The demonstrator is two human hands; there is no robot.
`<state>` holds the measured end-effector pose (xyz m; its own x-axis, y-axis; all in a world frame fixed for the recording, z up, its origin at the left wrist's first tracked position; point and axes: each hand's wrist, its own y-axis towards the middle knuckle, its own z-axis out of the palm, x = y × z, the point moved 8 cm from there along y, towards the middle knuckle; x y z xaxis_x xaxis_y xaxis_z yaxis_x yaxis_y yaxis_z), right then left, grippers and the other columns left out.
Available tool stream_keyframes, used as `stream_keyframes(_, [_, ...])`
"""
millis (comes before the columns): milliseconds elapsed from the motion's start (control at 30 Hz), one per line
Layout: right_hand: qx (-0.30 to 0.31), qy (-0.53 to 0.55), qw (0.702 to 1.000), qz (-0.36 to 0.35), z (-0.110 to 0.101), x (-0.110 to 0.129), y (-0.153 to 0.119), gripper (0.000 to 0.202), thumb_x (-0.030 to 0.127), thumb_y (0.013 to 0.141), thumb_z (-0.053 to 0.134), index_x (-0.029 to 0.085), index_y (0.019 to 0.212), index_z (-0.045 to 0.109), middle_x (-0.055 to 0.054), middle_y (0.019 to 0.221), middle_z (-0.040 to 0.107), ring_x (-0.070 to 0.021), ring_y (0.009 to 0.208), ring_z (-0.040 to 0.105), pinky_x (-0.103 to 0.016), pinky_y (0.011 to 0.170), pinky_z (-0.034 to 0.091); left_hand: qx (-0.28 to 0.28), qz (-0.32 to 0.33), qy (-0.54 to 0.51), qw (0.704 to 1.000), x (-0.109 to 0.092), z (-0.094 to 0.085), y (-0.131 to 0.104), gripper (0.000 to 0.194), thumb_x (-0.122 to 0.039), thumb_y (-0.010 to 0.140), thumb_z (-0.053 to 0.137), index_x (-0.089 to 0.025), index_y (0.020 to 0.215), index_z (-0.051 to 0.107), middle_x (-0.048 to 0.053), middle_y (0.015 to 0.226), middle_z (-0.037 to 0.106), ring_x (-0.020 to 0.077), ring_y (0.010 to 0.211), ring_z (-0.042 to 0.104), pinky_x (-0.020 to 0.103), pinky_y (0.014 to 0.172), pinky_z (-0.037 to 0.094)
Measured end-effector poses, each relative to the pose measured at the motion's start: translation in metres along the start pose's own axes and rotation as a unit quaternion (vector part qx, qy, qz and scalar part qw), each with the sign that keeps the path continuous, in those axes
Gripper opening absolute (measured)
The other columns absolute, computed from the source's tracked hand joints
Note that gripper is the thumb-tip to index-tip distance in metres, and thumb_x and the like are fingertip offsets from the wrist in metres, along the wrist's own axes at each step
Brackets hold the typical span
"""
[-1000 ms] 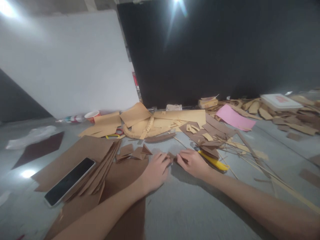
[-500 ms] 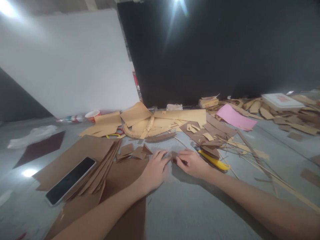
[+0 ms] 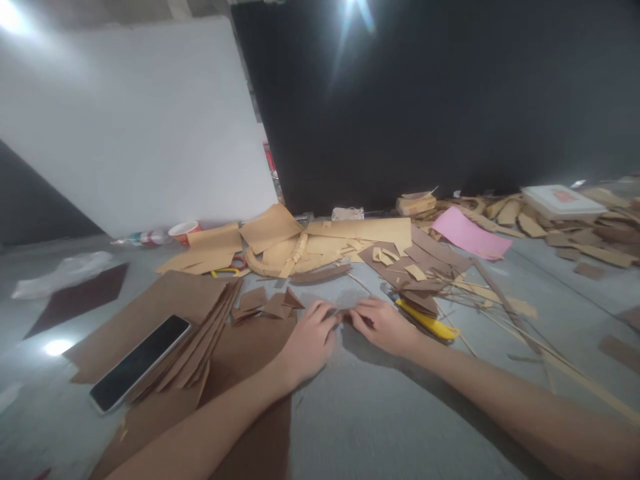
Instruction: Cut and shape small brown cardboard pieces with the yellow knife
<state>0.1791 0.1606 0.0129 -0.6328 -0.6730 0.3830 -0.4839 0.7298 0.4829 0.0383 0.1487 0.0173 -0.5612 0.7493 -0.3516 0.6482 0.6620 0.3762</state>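
Note:
A small brown paper piece (image 3: 343, 313) is held low over the grey table between my two hands. My left hand (image 3: 311, 337) has its fingers curled, with the tips at the left edge of the piece. From the other side my right hand (image 3: 381, 325) pinches the same piece between thumb and fingers. Most of it is hidden by the fingertips. Folded brown paper scraps (image 3: 273, 305) lie just beyond my left hand. A yellow utility knife (image 3: 430, 323) rests beside my right hand, partly under brown scraps.
A phone (image 3: 140, 363) lies on stacked brown sheets (image 3: 170, 293) at left. Behind are tan paper sheets (image 3: 360, 230), scissors (image 3: 227, 271) and a paper cup (image 3: 184, 231). Thin strips (image 3: 505, 320), a pink sheet (image 3: 473, 233) and a white box (image 3: 565, 201) are at right.
The brown piece has tilted between my fingers and shows less of its face. My left fingertips have come slightly closer to it.

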Motion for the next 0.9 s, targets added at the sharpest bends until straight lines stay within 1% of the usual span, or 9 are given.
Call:
stream_keyframes(67, [-0.010, -0.004, 0.999, 0.041, -0.002, -0.008, 0.000, 0.036, 0.018, 0.108, 0.049, 0.020, 0.076, 0.064, -0.002, 0.074, 0.063, -0.0173, 0.072, 0.057, -0.033, 0.079, 0.041, 0.001, -0.001, -0.004, 1.000, 0.001, 0.001, 0.000, 0.038, 0.001, 0.095, 0.047, -0.017, 0.120, 0.069, 0.011, 0.124, 0.065, 0.0269, 0.128, 0.053, 0.049, 0.113, 0.052])
stream_keyframes(133, [-0.010, -0.006, 0.998, 0.067, -0.003, -0.013, 0.001, 0.029, 0.015, 0.106, 0.051, 0.019, 0.082, 0.066, -0.003, 0.082, 0.067, -0.0186, 0.081, 0.060, -0.035, 0.084, 0.041, 0.004, -0.007, -0.007, 1.000, 0.003, 0.003, 0.000, 0.036, 0.001, 0.095, 0.048, -0.016, 0.118, 0.070, 0.011, 0.124, 0.065, 0.0268, 0.127, 0.054, 0.049, 0.112, 0.053])
stream_keyframes(267, [0.017, -0.010, 0.996, 0.085, 0.002, -0.017, 0.003, 0.022, 0.010, 0.104, 0.050, 0.019, 0.088, 0.064, -0.004, 0.089, 0.071, -0.0200, 0.086, 0.062, -0.036, 0.087, 0.040, 0.005, -0.015, -0.005, 1.000, 0.003, 0.003, 0.001, 0.035, 0.001, 0.095, 0.048, -0.016, 0.114, 0.072, 0.012, 0.125, 0.065, 0.0271, 0.126, 0.055, 0.049, 0.111, 0.053])
stream_keyframes(367, [0.021, -0.027, 0.995, 0.092, 0.005, -0.018, 0.003, 0.020, 0.013, 0.104, 0.050, 0.019, 0.089, 0.061, -0.005, 0.088, 0.069, -0.0214, 0.088, 0.062, -0.037, 0.089, 0.039, 0.006, -0.017, 0.002, 1.000, 0.002, 0.001, 0.001, 0.036, 0.000, 0.095, 0.047, -0.016, 0.113, 0.073, 0.012, 0.125, 0.065, 0.0273, 0.126, 0.055, 0.049, 0.111, 0.053])
stream_keyframes(433, [0.020, -0.036, 0.994, 0.099, 0.005, -0.018, 0.002, 0.018, 0.018, 0.106, 0.051, 0.019, 0.090, 0.061, -0.006, 0.092, 0.068, -0.0230, 0.094, 0.062, -0.039, 0.090, 0.039, 0.009, -0.016, 0.005, 1.000, 0.001, 0.001, 0.001, 0.037, 0.000, 0.095, 0.046, -0.017, 0.113, 0.073, 0.012, 0.125, 0.065, 0.0274, 0.126, 0.056, 0.050, 0.111, 0.054])
stream_keyframes(533, [0.043, -0.020, 0.994, 0.098, 0.006, -0.016, 0.001, 0.024, 0.028, 0.110, 0.051, 0.020, 0.090, 0.063, -0.007, 0.099, 0.065, -0.0240, 0.101, 0.060, -0.040, 0.093, 0.039, 0.011, -0.015, 0.005, 1.000, 0.001, 0.002, 0.001, 0.038, 0.000, 0.094, 0.047, -0.017, 0.116, 0.073, 0.012, 0.126, 0.065, 0.0276, 0.126, 0.056, 0.050, 0.111, 0.053])
stream_keyframes(633, [0.055, 0.004, 0.994, 0.093, 0.005, -0.012, 0.002, 0.027, 0.032, 0.111, 0.048, 0.020, 0.091, 0.063, -0.006, 0.100, 0.064, -0.0228, 0.103, 0.060, -0.040, 0.096, 0.039, 0.010, -0.018, 0.007, 1.000, 0.002, 0.003, 0.000, 0.036, 0.000, 0.095, 0.047, -0.017, 0.117, 0.072, 0.013, 0.126, 0.065, 0.0277, 0.126, 0.057, 0.051, 0.112, 0.053])
stream_keyframes(800, [0.056, -0.020, 0.996, 0.069, 0.003, -0.006, 0.002, 0.012, 0.032, 0.107, 0.059, 0.021, 0.104, 0.063, -0.007, 0.108, 0.065, -0.0240, 0.106, 0.059, -0.040, 0.095, 0.040, 0.006, -0.009, -0.003, 1.000, 0.001, 0.002, 0.000, 0.037, 0.000, 0.093, 0.048, -0.018, 0.116, 0.071, 0.012, 0.127, 0.065, 0.0272, 0.126, 0.057, 0.051, 0.112, 0.053])
stream_keyframes(900, [0.052, -0.031, 0.996, 0.065, 0.004, -0.006, 0.002, 0.007, 0.028, 0.103, 0.063, 0.021, 0.104, 0.062, -0.007, 0.108, 0.066, -0.0245, 0.106, 0.060, -0.040, 0.094, 0.040, 0.002, 0.010, -0.003, 1.000, -0.002, 0.001, 0.000, 0.043, 0.001, 0.092, 0.049, -0.019, 0.122, 0.071, 0.012, 0.133, 0.064, 0.0282, 0.133, 0.054, 0.054, 0.115, 0.051])
